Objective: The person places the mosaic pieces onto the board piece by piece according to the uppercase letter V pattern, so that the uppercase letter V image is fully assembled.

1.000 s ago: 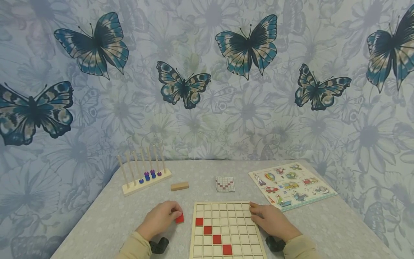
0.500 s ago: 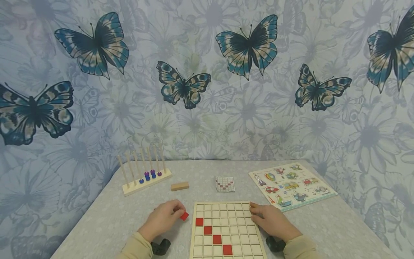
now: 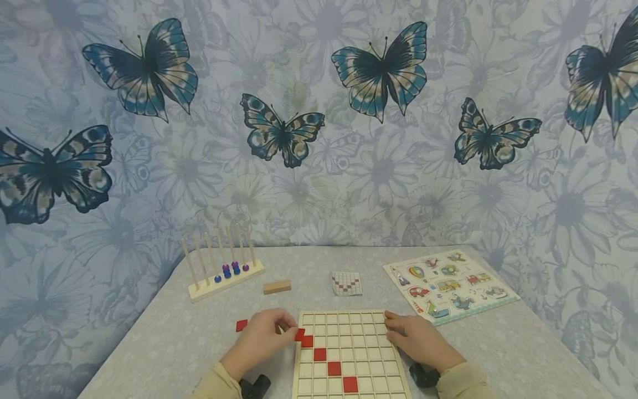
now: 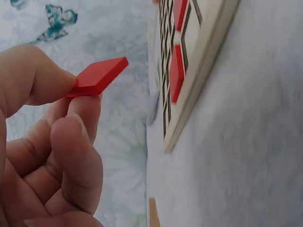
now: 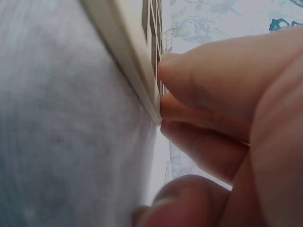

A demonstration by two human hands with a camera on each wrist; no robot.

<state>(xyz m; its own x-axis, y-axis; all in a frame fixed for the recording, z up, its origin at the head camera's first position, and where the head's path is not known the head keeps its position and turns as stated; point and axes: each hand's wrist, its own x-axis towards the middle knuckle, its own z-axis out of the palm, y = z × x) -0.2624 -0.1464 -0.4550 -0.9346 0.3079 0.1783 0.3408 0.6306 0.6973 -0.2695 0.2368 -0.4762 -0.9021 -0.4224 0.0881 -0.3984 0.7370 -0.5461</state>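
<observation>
Thumb and fingers of my left hand (image 3: 261,337) pinch a small red square tile (image 4: 99,75). In the head view this tile overlaps the left edge of the wooden grid board (image 3: 369,354), beside a red tile (image 3: 307,341) in one of its cells. Several red tiles form a diagonal down the board toward me. My right hand (image 3: 418,339) rests at the board's far right corner, its fairly straight fingers and thumb (image 5: 175,71) touching the edge. Left of my left hand, another red tile (image 3: 241,325) lies loose on the table.
Behind the board lies a pattern card (image 3: 346,284) with a printed grid. A wooden block (image 3: 277,287) is to its left, then a peg stand (image 3: 226,282) with blue and purple beads. A picture puzzle board (image 3: 451,285) occupies the back right.
My left hand has moved right with the red tile, from the table beside the board to the board's left edge. A loose red tile now shows behind it. My right hand stays put.
</observation>
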